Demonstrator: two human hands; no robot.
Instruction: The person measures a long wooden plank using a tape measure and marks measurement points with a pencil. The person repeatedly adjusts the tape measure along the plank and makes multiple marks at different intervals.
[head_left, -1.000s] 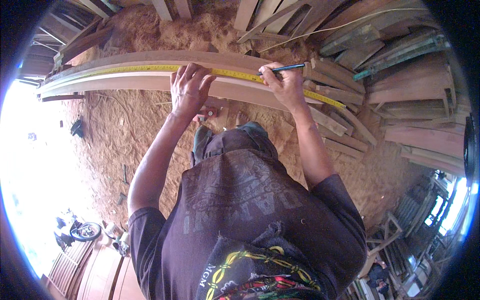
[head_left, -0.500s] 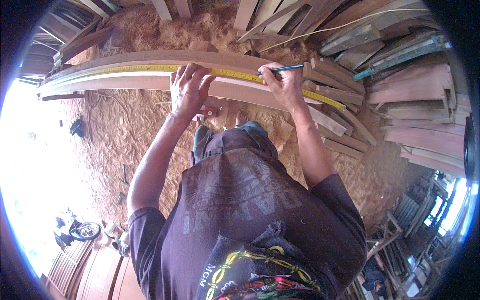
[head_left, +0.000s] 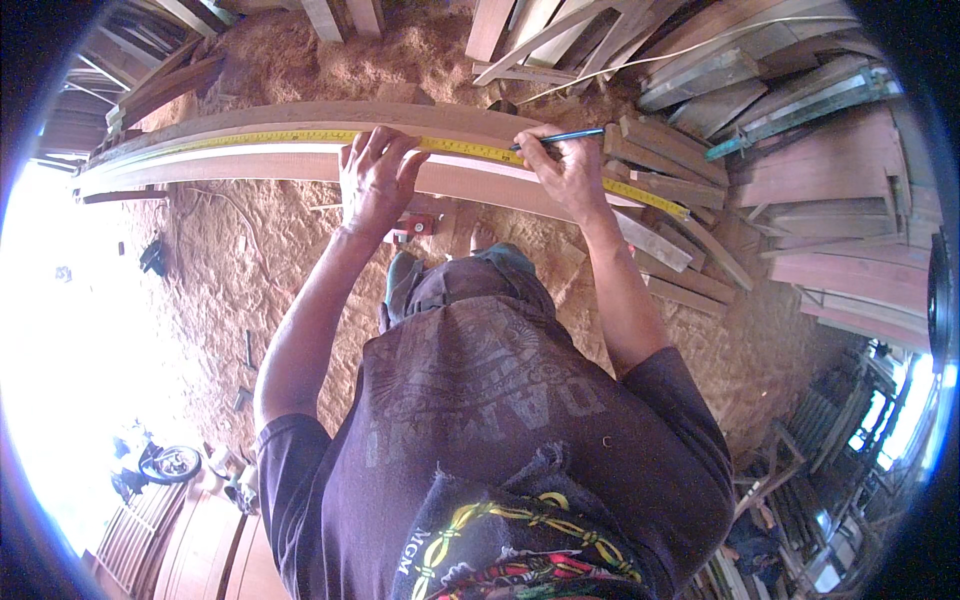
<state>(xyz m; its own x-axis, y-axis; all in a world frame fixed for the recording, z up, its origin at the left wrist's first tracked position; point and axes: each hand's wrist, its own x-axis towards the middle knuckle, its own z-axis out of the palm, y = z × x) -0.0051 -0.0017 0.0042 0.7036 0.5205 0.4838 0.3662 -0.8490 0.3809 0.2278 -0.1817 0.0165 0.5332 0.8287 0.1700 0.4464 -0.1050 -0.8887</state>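
Observation:
A yellow tape measure blade lies stretched along a long reddish-brown wooden board, and its right end sticks out past my right hand. My left hand grips the blade against the board, with its fingers bent over the far edge. Farther right, my right hand pinches a slim dark blue pen or pencil between thumb and fingers. The tip of it meets the tape's far edge. Behind the tape runs a second, browner timber.
Under the board, by my foot, sits a small red tool. Cut timber offcuts are stacked at the right, with larger planks beyond. Sawdust covers the floor. A motorcycle stands at the lower left.

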